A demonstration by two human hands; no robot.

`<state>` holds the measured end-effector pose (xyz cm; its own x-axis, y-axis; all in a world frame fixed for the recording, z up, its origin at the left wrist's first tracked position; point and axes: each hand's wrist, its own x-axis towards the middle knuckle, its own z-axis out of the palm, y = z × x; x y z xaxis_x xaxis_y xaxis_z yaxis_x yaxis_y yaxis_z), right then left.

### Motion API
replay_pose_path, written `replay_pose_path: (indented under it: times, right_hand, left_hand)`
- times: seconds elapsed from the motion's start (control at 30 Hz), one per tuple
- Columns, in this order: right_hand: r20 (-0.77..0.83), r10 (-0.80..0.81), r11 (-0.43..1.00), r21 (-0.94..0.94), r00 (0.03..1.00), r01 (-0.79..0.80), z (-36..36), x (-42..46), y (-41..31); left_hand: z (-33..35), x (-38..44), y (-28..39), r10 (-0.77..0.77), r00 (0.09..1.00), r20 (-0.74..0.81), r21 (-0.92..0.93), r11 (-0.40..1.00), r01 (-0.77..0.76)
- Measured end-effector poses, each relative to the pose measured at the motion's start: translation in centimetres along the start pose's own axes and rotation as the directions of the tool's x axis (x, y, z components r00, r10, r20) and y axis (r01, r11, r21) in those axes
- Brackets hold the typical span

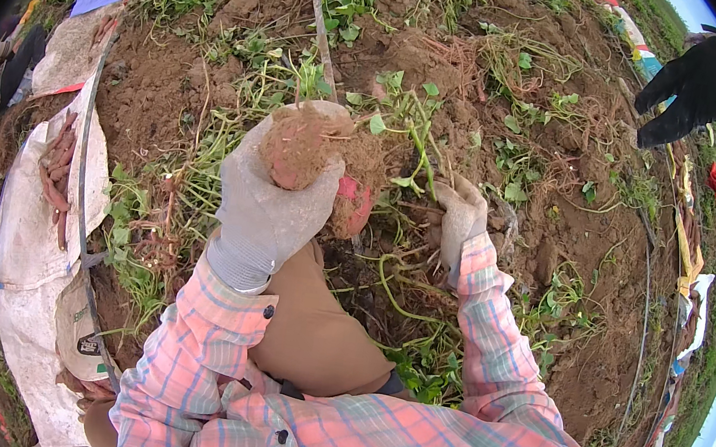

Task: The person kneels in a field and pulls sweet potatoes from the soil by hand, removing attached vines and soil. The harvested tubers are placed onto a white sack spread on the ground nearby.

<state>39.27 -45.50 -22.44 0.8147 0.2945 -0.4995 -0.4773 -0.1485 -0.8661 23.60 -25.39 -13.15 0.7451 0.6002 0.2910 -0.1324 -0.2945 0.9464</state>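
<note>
My left hand (272,202), in a grey work glove, grips a soil-caked sweet potato (299,158) between thumb and fingers. Another sweet potato (353,209), with red skin showing through the dirt, hangs right beside it; whether it joins the same crown is hidden by soil. Green vine stems (418,140) rise from the cluster and lean to the right. Around a stem close to the cluster, my right hand (464,214) has its gloved fingers closed. Below both hands lie cut vines (403,290) on dark soil, near my brown-trousered knee (324,327).
White woven sacks (38,208) lie on the left with several slim sweet potatoes (60,167) on top. A thin irrigation hose (84,181) runs alongside. Uprooted vines (528,63) cover the brown soil ahead. At upper right appears another person's black-gloved hand (697,92).
</note>
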Motion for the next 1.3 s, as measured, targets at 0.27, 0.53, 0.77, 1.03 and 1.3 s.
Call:
replay_pose_path:
  times: [0.27, 0.53, 0.77, 1.03, 1.3]
  right_hand:
    - [0.179, -0.302, 0.953, 0.022, 0.936, 0.303, 9.9, 1.3, -11.6]
    - [0.342, -0.165, 0.982, -0.028, 0.925, 0.186, 4.6, 4.7, -15.6]
    - [0.172, 0.140, 0.878, -0.478, 0.975, -0.041, 2.2, 5.2, 8.0]
    - [0.215, -0.208, 0.965, -0.116, 0.954, 0.236, 13.1, 4.1, -11.8]
    - [0.486, -0.413, 0.903, 0.106, 0.771, 0.417, 16.9, 9.6, -7.5]
  left_hand:
    - [-0.5, -0.3, -1.1, -0.096, 0.980, -0.177, -0.033, 0.995, 0.091]
    - [-3.5, -0.2, -0.6, -0.206, 0.914, -0.350, -0.186, 0.971, 0.148]
    - [-6.8, -0.5, -2.3, -0.255, 0.813, -0.523, -0.366, 0.929, 0.055]
    - [-25.9, -1.0, 0.8, 0.031, 0.860, -0.510, -0.268, 0.944, -0.193]
    - [-44.4, -17.2, 7.8, 0.164, 0.569, -0.806, 0.219, 0.975, 0.028]
